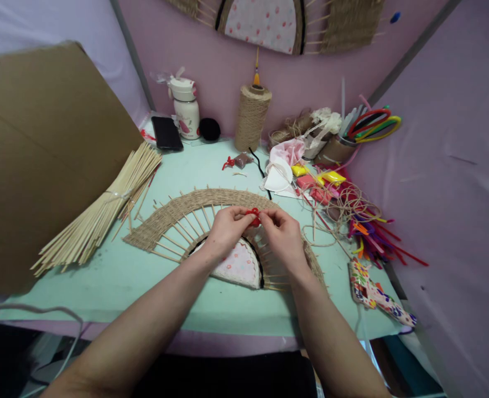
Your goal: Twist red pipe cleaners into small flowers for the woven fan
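Above the woven fan (211,196), both hands meet at a small red piece (253,216), perhaps bent pipe cleaner. My left hand (230,228) pinches it from the left between thumb and fingers. From the right, my right hand (282,235) has thumb and fingertips closed on its edge. The fan lies flat on the mint-green table (153,287), with twine woven over thin sticks and a white, red-patterned half circle (238,265) at its centre, edged in black. My hands and forearms hide part of its middle and right side.
Bundled sticks (99,213) lie left beside a cardboard sheet (53,143). Behind stand a white bottle (186,113) and a twine spool (253,119). Colourful pipe cleaners (377,237), clay packets (331,177) and loose twine crowd the right, near a patterned glue gun (364,284).
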Demonstrator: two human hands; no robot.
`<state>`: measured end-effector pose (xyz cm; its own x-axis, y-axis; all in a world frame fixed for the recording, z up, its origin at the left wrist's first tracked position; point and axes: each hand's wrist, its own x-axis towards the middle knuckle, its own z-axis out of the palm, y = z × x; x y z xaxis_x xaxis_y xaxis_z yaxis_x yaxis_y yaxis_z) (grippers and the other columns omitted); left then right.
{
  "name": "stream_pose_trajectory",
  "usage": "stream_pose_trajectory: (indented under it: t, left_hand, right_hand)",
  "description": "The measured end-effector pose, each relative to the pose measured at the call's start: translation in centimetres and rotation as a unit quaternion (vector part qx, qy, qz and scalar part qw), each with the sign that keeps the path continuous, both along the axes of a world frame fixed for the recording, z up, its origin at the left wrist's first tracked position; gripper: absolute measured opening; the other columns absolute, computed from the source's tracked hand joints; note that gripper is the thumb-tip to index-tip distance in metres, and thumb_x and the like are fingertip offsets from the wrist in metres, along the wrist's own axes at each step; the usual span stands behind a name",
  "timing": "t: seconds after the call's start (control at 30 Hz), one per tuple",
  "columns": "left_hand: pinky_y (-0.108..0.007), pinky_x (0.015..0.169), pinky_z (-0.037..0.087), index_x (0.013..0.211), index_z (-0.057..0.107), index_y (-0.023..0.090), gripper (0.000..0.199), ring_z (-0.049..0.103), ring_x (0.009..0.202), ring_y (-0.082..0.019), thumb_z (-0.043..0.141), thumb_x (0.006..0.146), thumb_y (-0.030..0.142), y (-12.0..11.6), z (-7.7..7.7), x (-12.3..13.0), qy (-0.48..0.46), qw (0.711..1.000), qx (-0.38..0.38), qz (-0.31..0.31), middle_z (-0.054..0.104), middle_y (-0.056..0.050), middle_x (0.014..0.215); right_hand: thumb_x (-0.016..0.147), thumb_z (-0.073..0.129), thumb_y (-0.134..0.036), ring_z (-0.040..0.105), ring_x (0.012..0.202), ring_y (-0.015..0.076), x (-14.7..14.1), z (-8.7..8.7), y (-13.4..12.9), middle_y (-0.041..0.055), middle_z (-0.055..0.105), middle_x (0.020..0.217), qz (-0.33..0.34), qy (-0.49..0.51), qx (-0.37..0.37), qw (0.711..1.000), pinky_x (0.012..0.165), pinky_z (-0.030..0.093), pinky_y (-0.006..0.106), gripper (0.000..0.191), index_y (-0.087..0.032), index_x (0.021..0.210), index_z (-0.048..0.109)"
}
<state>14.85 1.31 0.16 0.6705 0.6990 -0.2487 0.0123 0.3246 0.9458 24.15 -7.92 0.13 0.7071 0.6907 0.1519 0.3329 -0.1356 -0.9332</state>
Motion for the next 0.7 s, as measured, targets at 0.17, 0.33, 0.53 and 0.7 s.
stream_pose_trajectory:
  t: [0.17, 0.33, 0.53, 0.7]
  left_hand:
    - [-0.022, 0.060, 0.050, 0.081, 0.067, 0.012, 0.016, 0.064, 0.063, -0.012, 0.069, 0.069, 0.023, 0.0, 0.0, 0.1, -0.009, 1.000, -0.017, -0.003, 0.071, -0.005, 0.074]
    - [-0.021, 0.059, 0.047, 0.075, 0.066, 0.011, 0.013, 0.060, 0.060, -0.009, 0.070, 0.067, 0.021, 0.0, 0.4, -0.1, -0.037, 0.998, -0.055, -0.014, 0.068, -0.004, 0.069]
    - [-0.021, 0.062, 0.045, 0.071, 0.064, 0.010, 0.010, 0.059, 0.060, -0.008, 0.070, 0.066, 0.017, 0.1, 0.8, -0.3, -0.030, 0.993, -0.105, -0.050, 0.065, -0.002, 0.066]
    - [-0.022, 0.061, 0.045, 0.071, 0.064, 0.011, 0.010, 0.059, 0.059, -0.009, 0.070, 0.066, 0.017, 0.1, 1.0, -0.3, -0.033, 0.993, -0.106, -0.050, 0.066, -0.003, 0.066]
  right_hand:
    - [0.080, 0.059, -0.031, 0.057, 0.068, 0.0153, 0.8, 0.2, -0.1, 0.0013, 0.064, 0.074, 0.000, 0.012, 0.017, 1.000, 0.065, 0.045, 0.027, 0.015, -0.016, 0.082, 0.063]
    - [0.086, 0.054, -0.020, 0.060, 0.088, 0.0187, 1.6, 0.7, -0.7, 0.0067, 0.064, 0.099, 0.088, -0.198, 0.041, 0.975, 0.072, 0.049, 0.031, 0.019, -0.022, 0.101, 0.065]
    - [0.091, 0.052, -0.022, 0.057, 0.093, 0.0227, 2.6, 0.5, -0.9, 0.0081, 0.066, 0.095, 0.125, -0.398, 0.031, 0.908, 0.084, 0.047, 0.040, 0.017, -0.023, 0.098, 0.068]
    - [0.093, 0.049, -0.024, 0.058, 0.094, 0.0226, 2.6, 0.4, -1.1, 0.0088, 0.066, 0.098, 0.140, -0.418, 0.013, 0.898, 0.082, 0.048, 0.038, 0.020, -0.023, 0.102, 0.067]
